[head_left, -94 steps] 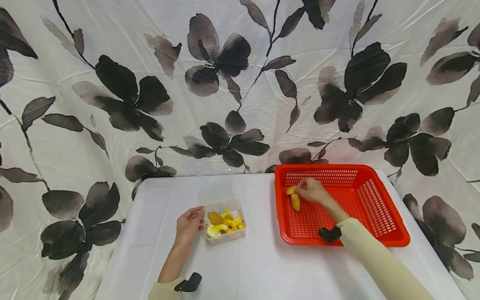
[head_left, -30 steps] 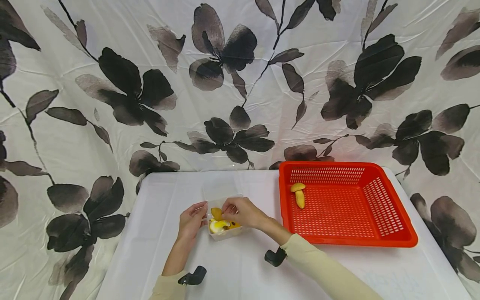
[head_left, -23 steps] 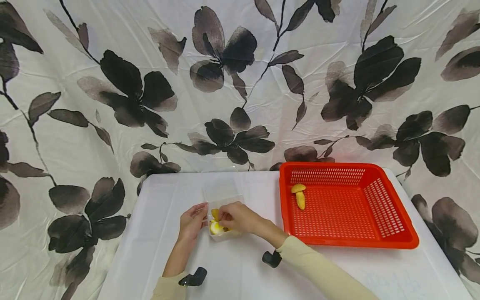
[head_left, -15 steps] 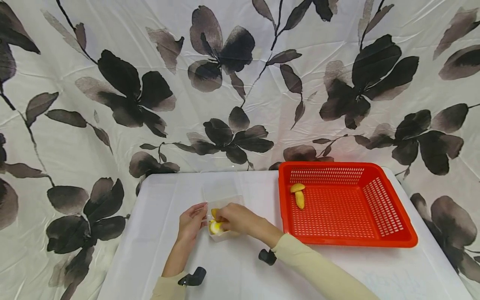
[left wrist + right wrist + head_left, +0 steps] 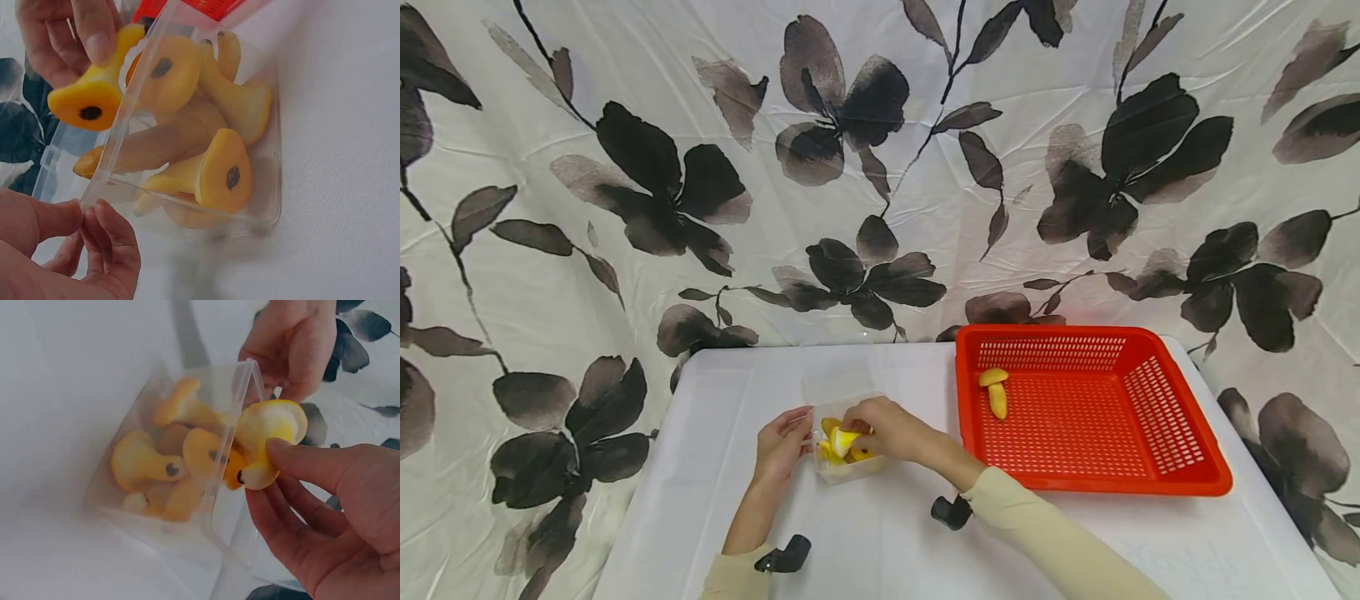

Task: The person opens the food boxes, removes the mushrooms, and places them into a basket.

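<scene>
A clear plastic box stands on the table, holding several yellow toy mushrooms with dark spots on their ends. At its left side, my left hand pinches the rim between thumb and fingers. My right hand is over the box's opening. Between its thumb and fingers it holds a yellow-and-white toy mushroom, which is at the rim in the right wrist view. Another yellow toy mushroom lies in the red basket, near its left wall.
The box's transparent lid lies folded back behind it. To the right, the low red basket takes up much of the white-covered table. A floral cloth hangs directly behind the table's far edge.
My right hand has left the mushroom in the basket, moved left, reached into the box and raised a yellow-and-white mushroom. My left hand stays at the box's side.
</scene>
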